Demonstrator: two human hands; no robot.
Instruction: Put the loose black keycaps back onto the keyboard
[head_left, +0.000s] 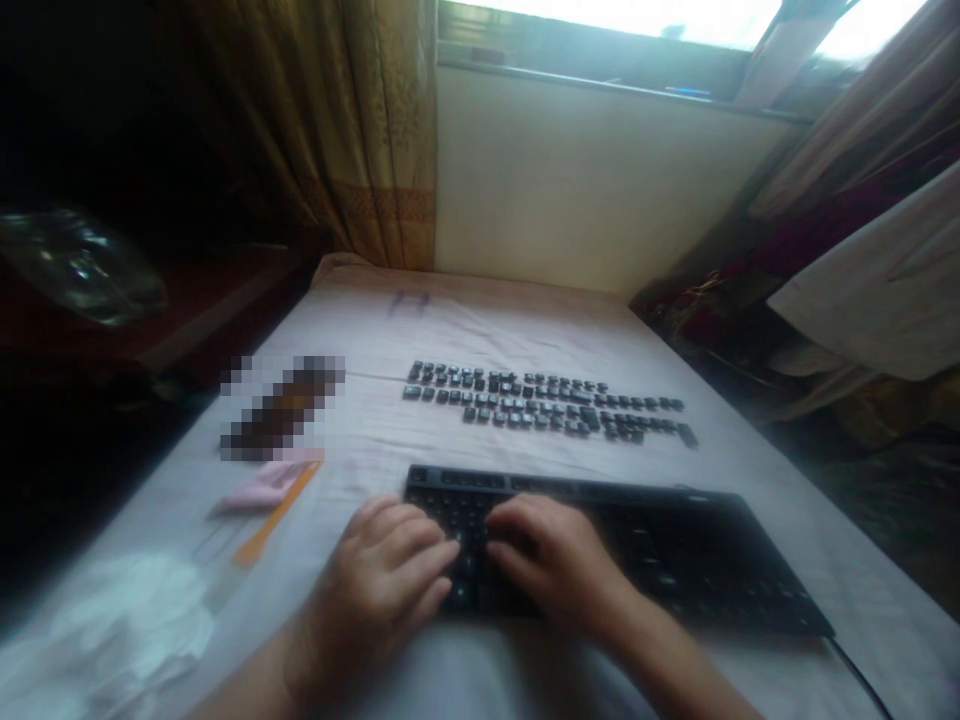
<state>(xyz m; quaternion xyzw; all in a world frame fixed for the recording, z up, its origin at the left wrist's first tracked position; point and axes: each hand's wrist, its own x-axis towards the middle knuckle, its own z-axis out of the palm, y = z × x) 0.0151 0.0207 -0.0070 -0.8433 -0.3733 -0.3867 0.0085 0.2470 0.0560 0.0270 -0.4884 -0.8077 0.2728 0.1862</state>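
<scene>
A black computer keyboard (697, 545) lies across the bed in front of me. At its left end my left hand (394, 560) rests over the edge, fingers stretched toward the keys and nothing visible in them. Just to the right, my right hand (551, 555) is bent over the keys with its thumb and forefinger curled close together. Anything between those fingertips is too blurred and small to make out. Beyond the keyboard, loose black keycaps (529, 410) are laid out in several rows on the sheet.
Left of the keyboard lie an orange strip-like tool (277, 515), a pink cloth-like item (262, 487) and a pixelated brown object (289, 405). White crumpled material (135, 620) is at the lower left. A cable (859, 675) leaves the keyboard's right corner. Curtains (375, 130) hang behind.
</scene>
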